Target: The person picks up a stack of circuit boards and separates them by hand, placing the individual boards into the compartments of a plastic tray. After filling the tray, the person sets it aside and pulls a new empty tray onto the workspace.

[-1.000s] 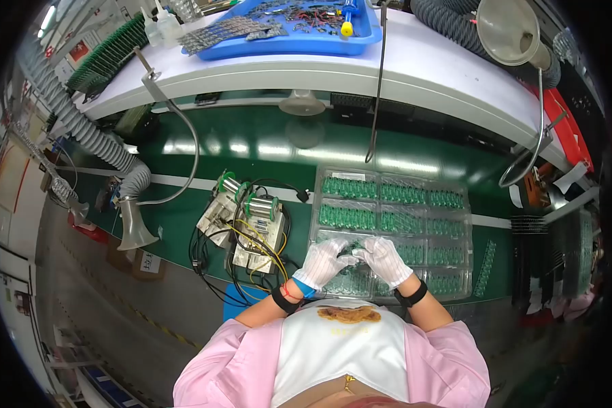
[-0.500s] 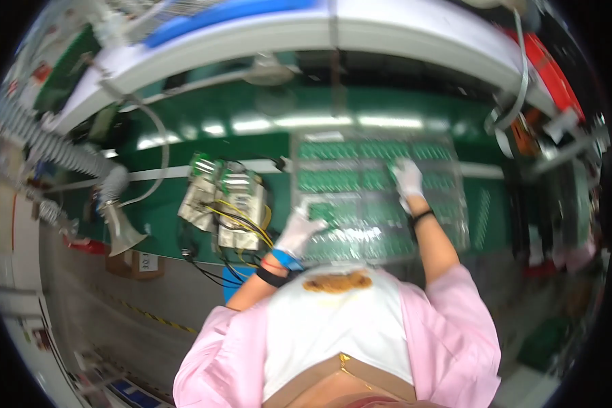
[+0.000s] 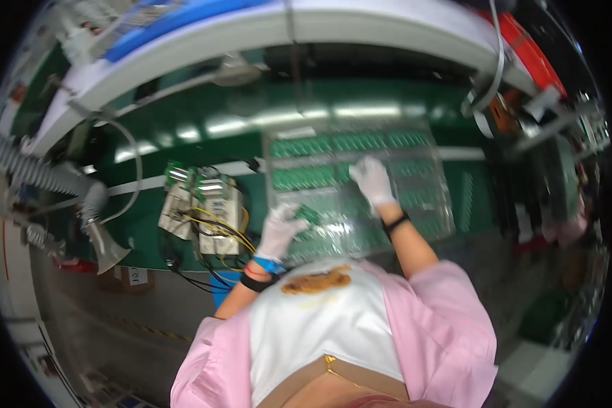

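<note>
A clear plastic tray (image 3: 445, 197) with rows of small green circuit boards (image 3: 304, 178) lies on the bench in front of me. My left hand (image 3: 277, 232), in a white glove, is at the tray's near left part, its fingers closed on the edge of a green circuit board (image 3: 309, 215). Over the middle of the tray is my right hand (image 3: 372, 182), also gloved, with its fingers bent down beside the middle row of boards. Whatever those fingertips pinch is hidden and blurred.
Left of the tray stand pale box-shaped fixtures (image 3: 219, 221) with green boards on top and yellow and black cables (image 3: 217, 224). A grey hose (image 3: 44, 173) with a clear funnel nozzle (image 3: 107, 250) hangs further left. A white shelf (image 3: 360, 30) spans the far side of the green bench.
The whole view has shifted, so the bench appears further left. My right hand has moved a little left across the tray. The left hand keeps its place with the circuit board.
</note>
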Demonstrator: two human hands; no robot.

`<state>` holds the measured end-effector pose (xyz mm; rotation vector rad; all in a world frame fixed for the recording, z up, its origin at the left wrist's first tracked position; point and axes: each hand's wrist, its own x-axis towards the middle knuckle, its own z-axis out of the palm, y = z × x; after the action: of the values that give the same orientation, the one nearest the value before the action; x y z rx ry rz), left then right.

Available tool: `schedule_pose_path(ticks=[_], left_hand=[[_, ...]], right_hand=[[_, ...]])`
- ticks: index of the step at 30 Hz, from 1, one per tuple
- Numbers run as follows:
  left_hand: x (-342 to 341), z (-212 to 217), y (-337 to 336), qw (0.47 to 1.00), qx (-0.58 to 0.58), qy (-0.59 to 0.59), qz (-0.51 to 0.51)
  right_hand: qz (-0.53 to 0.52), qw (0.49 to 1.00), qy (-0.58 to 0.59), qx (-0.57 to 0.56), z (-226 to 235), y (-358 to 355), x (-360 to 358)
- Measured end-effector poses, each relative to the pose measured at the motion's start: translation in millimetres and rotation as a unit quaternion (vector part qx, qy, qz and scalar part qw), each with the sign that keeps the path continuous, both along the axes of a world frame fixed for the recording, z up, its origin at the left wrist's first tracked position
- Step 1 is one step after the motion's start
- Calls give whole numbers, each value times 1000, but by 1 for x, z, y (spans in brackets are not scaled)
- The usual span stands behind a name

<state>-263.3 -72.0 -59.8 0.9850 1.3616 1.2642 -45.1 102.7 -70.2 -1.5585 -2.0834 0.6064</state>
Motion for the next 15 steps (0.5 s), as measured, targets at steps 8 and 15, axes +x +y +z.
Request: schedule_pose_path(ticks=[8, 15], left_hand=[[11, 38, 10, 986, 12, 160, -50], [-4, -5, -1, 816, 344, 422, -193]], right_hand=[[366, 924, 72, 80, 30, -70, -24], [523, 827, 95, 186, 61, -61, -17]])
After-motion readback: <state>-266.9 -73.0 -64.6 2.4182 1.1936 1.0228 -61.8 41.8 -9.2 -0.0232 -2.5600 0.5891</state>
